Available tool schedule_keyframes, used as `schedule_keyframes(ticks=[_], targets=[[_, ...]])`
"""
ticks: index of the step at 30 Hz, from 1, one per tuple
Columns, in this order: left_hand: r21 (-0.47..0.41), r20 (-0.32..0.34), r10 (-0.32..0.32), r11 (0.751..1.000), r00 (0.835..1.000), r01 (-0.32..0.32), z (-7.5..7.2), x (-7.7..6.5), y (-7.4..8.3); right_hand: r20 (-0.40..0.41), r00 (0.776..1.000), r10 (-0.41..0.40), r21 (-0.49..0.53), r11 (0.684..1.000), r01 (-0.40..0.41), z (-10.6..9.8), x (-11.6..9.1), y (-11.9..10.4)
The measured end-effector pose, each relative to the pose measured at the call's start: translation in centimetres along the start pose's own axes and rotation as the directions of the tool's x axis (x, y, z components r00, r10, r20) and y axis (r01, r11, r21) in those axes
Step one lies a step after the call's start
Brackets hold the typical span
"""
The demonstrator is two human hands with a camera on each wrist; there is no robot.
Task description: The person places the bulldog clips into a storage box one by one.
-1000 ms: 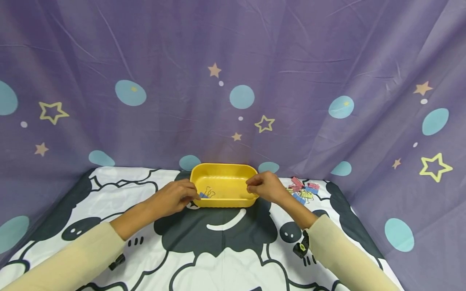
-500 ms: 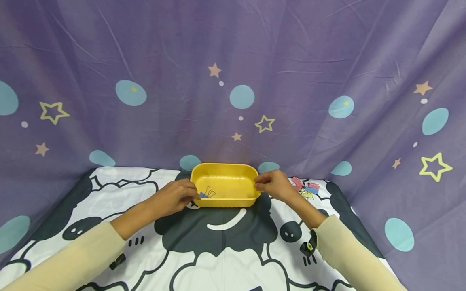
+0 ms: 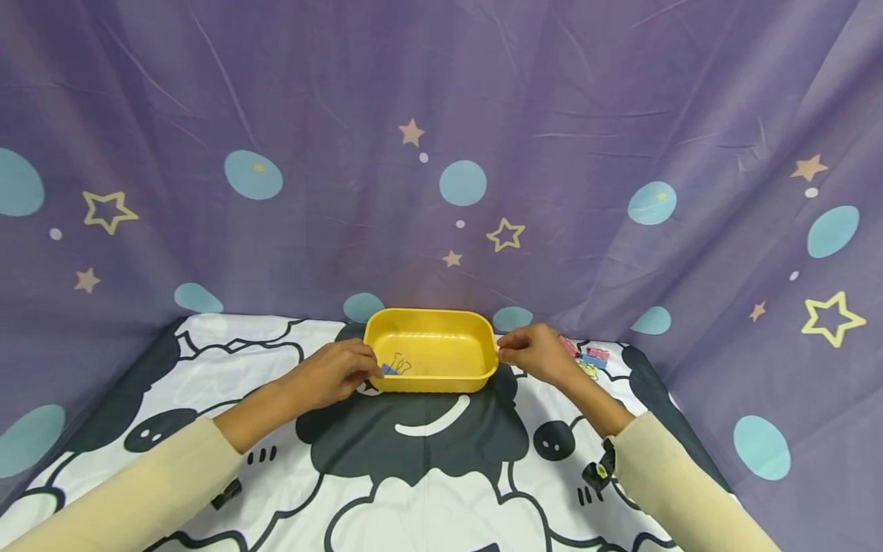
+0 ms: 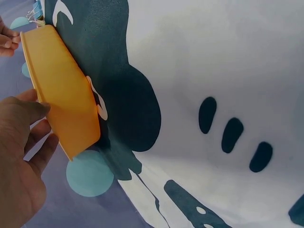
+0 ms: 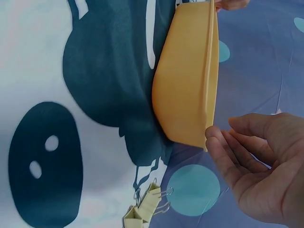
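A yellow plastic tray (image 3: 431,385) stands at the back of the cloth. Inside its front left corner lies a blue binder clip (image 3: 390,369) with wire handles. My left hand (image 3: 334,372) pinches the tray's left rim; the left wrist view shows its fingers on both sides of that edge. At the opposite end, my right hand (image 3: 538,354) has its fingertips right at the right rim. In the right wrist view that hand (image 5: 270,166) has loosely bent fingers, thumb and forefinger apart, and nothing shows between them.
Behind the right hand is a loose pile of binder clips, among them a pink clip (image 3: 599,353) and a yellow clip (image 3: 588,369), partly hidden by that hand. A purple patterned curtain (image 3: 310,253) hangs directly behind the tray. The cloth (image 3: 428,506) has black-and-white cartoon prints.
My right hand has moved right, from over the tray's inside to its right rim, covering more of the clip pile. The left hand keeps its place on the tray. The view has shifted slightly.
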State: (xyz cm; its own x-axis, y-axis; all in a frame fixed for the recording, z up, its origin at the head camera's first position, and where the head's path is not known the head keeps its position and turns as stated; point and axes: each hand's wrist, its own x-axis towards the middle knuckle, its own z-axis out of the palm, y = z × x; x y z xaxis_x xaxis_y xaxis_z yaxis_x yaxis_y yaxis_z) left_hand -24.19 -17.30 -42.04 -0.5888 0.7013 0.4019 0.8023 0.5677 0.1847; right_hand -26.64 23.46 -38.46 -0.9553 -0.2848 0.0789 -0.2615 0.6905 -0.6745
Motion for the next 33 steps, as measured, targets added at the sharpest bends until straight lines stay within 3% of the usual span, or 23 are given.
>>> schedule_keyframes(ticks=[19,33], targets=[[-0.002,0.006,0.021,1.000,1.000,-0.021,-0.2,0.2,-0.1,-0.062,0.997,0.044,-0.042,0.998,-0.047,-2.3,-1.3,2.5],[-0.003,0.020,0.010,1.000,1.000,-0.009,-0.2,0.1,-0.3,-0.064,0.996,0.068,-0.093,0.993,-0.074,-4.0,-2.1,5.0]])
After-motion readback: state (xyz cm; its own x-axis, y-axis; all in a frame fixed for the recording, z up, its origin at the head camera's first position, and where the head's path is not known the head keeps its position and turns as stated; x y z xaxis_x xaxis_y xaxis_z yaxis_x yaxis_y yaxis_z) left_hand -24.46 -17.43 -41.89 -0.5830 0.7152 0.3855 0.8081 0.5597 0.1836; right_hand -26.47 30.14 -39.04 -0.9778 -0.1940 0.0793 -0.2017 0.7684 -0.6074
